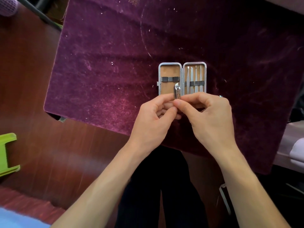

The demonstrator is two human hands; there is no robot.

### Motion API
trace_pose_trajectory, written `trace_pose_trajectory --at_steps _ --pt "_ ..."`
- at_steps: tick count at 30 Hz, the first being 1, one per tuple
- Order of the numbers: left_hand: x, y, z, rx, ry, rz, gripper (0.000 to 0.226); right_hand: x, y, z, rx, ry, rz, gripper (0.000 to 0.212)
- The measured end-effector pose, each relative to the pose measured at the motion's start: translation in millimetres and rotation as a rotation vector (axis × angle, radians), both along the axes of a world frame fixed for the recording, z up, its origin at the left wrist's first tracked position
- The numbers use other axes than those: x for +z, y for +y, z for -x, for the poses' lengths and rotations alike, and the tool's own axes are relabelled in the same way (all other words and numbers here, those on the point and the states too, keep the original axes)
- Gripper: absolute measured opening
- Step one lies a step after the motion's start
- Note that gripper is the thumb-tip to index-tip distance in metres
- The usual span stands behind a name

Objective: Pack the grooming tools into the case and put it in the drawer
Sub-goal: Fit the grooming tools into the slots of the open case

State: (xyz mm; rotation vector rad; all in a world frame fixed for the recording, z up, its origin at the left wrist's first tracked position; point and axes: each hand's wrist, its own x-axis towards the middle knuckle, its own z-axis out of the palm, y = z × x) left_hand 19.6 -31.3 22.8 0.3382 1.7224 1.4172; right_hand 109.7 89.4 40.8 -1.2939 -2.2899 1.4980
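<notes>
A small metal-rimmed case [169, 70] lies open flat on a purple velvet cloth [115, 63]. Its right half holds several slim steel tools [195, 76] under a dark elastic strap. The left half has a tan lining and an empty strap. A silver nail clipper [177, 91] stands over the lower part of the left half, pinched at its near end by the fingertips of both hands. My left hand [154, 116] and my right hand [209, 116] meet at the case's near edge and hide it.
The velvet cloth covers a table whose corner [61, 119] shows at the left. Dark wood floor lies around it. A green plastic object [8, 153] sits at the left edge, a pale item [296, 150] at the right.
</notes>
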Motion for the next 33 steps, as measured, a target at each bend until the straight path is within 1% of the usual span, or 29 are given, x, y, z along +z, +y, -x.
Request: trace_pose_trajectory --at_steps 6,8,10,11,13,15,17,22,25,26,27,29,31,33 --pt "3.3 -1.9 2.2 0.027 -0.003 0.013 0.019 0.8 7.5 -1.0 0.114 -0.069 0.028 0.009" --pt "4.0 -2.3 4.5 0.018 0.006 0.033 0.017 3.1 12.8 -2.5 0.158 -0.1 0.052 0.008" --pt "3.8 -2.1 7.5 0.011 0.034 0.072 0.015 5.6 19.4 -4.7 0.158 -0.101 0.09 0.005" --pt "3.7 -1.3 9.1 0.002 0.063 0.098 0.013 7.8 22.4 -5.6 0.141 -0.085 0.119 0.009" --pt "3.7 0.9 11.9 -0.032 0.148 0.155 0.012 11.5 26.0 -7.5 0.086 -0.021 0.197 0.026" --pt "3.9 3.6 13.6 -0.066 0.241 0.194 0.012 14.8 27.4 -6.8 0.032 0.036 0.266 0.033" --pt "4.6 6.6 14.6 -0.094 0.314 0.215 0.011 16.5 27.7 -4.7 -0.015 0.073 0.298 0.029" --pt "4.0 11.6 16.9 -0.167 0.454 0.248 0.011 18.3 29.0 2.5 -0.112 0.146 0.347 0.012" --pt "1.2 13.4 14.9 -0.256 0.498 0.255 0.011 19.5 34.6 7.7 -0.219 0.224 0.443 0.007" --pt "0.7 13.7 13.1 -0.266 0.499 0.253 0.011 20.1 37.7 10.0 -0.233 0.237 0.445 0.005" --pt "0.3 13.6 11.7 -0.262 0.493 0.252 0.011 20.9 41.2 11.9 -0.224 0.24 0.419 0.005" --pt "-0.6 12.1 10.7 -0.226 0.466 0.254 0.01 23.0 49.4 13.9 -0.153 0.236 0.301 0.007" --pt "-0.8 10.2 12.2 -0.193 0.436 0.254 0.01 24.8 58.3 13.1 0.005 0.212 0.171 0.01" --pt "-1.2 9.1 14.5 -0.187 0.419 0.25 0.01 24.8 64.6 12.2 0.208 0.128 0.08 0.019"
